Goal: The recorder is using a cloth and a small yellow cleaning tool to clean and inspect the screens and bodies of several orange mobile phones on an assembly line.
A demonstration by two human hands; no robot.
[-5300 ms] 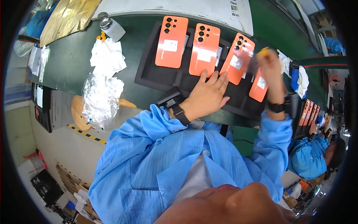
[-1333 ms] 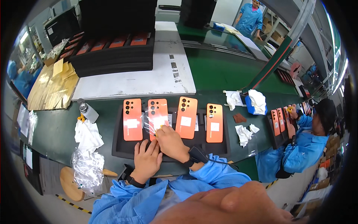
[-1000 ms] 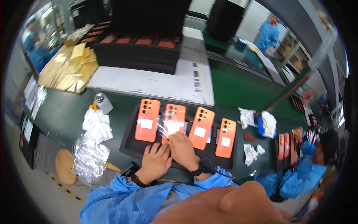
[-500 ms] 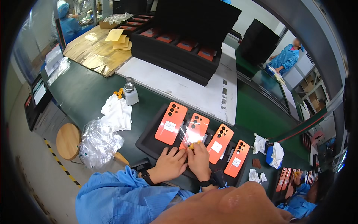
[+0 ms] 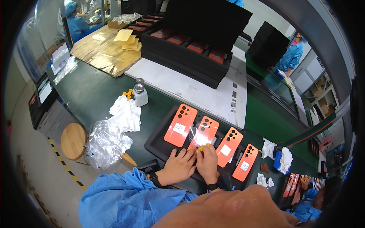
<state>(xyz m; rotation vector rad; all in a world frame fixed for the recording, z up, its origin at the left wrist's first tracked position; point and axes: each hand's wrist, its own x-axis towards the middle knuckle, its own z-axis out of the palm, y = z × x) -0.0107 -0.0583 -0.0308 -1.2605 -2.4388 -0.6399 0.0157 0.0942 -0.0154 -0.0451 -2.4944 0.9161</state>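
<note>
Four phones with orange backs lie in a black foam tray [image 5: 155, 142]. Over the second orange phone [image 5: 206, 129] stretches a strip of clear film [image 5: 195, 137]. My right hand [image 5: 207, 166] is closed at that phone's near end, pinching what looks like the film's edge, with yellow finger cots at its fingertips. Beside it my left hand [image 5: 179, 166] lies palm down with fingers stretched out, their tips at the near end of the same phone. The first orange phone [image 5: 180, 125] is just beyond my left fingers. Right of my hands are the third phone [image 5: 229, 146] and fourth phone [image 5: 245, 162].
A white pump bottle [image 5: 140, 95], small yellow rolls [image 5: 128, 93], white wipes [image 5: 125, 113] and crumpled clear plastic [image 5: 106, 146] stand left. Behind is a black foam box [image 5: 182, 62] of orange phones. A blue box [image 5: 281, 159] with wipes sits right, near a co-worker's hand [image 5: 305, 183].
The view has shifted slightly, so the bench appears further right. My hands stay at the second phone, almost unmoved. The person at the far right has turned and shifted behind the frame.
</note>
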